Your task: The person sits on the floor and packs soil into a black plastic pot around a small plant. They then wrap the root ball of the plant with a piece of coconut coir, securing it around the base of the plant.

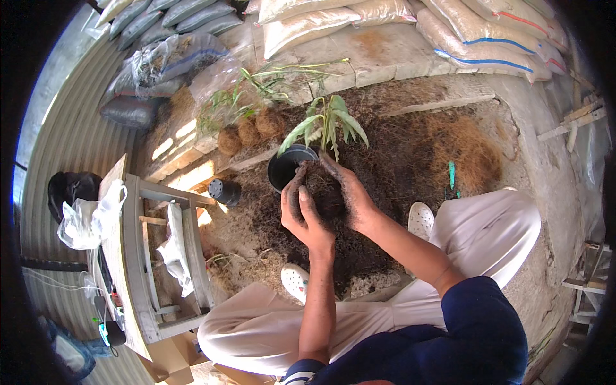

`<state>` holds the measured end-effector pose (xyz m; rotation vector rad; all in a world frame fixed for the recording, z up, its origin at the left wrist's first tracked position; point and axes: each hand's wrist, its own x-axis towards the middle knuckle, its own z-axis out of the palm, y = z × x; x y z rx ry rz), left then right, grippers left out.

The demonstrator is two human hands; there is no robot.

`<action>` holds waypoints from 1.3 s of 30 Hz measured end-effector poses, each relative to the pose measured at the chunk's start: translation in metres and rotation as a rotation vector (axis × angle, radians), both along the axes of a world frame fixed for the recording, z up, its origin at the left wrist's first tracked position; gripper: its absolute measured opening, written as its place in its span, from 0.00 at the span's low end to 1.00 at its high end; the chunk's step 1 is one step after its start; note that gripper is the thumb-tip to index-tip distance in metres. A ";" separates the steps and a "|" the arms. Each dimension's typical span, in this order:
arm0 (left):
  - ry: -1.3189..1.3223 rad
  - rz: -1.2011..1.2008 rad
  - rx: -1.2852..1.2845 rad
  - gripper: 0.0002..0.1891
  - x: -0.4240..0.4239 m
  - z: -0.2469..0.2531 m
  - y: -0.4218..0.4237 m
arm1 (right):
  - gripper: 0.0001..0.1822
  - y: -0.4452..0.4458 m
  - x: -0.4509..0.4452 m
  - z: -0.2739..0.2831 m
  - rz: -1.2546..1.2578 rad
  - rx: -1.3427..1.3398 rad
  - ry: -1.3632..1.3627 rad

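My left hand and my right hand, both smeared with dark soil, are cupped around a soil-covered root ball. A leafy green plant rises just beyond it, some of its leaves drooping; its stem base is partly hidden by my fingers. Touching or very near my left fingertips is a black plastic plant pot, tilted with its mouth towards me. Beneath my hands spreads a heap of dark, loose potting soil.
Several fibre-wrapped root balls with green shoots sit beyond the pot. An overturned black pot lies left, near a wooden table. Brown coir fibre and a green-handled tool lie right. Filled sacks are stacked behind.
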<state>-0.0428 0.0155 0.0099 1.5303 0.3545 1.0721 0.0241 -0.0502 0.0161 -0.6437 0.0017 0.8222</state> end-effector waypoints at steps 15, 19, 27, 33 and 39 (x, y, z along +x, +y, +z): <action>-0.044 0.247 0.155 0.19 -0.013 -0.019 -0.021 | 0.11 -0.001 -0.022 -0.009 -0.084 -0.190 -0.303; -0.119 0.163 -0.006 0.19 -0.007 -0.015 -0.019 | 0.10 0.001 -0.022 -0.008 -0.165 -0.108 -0.325; -0.252 -0.145 -0.064 0.43 0.012 -0.008 0.006 | 0.13 0.004 -0.006 -0.011 -0.125 0.082 0.098; -0.239 -0.115 -0.468 0.33 0.008 -0.007 0.013 | 0.13 0.001 0.011 -0.012 -0.102 0.271 0.157; -0.307 -0.382 -1.156 0.28 0.007 -0.014 0.005 | 0.09 -0.001 0.003 -0.013 -0.438 -0.297 -0.502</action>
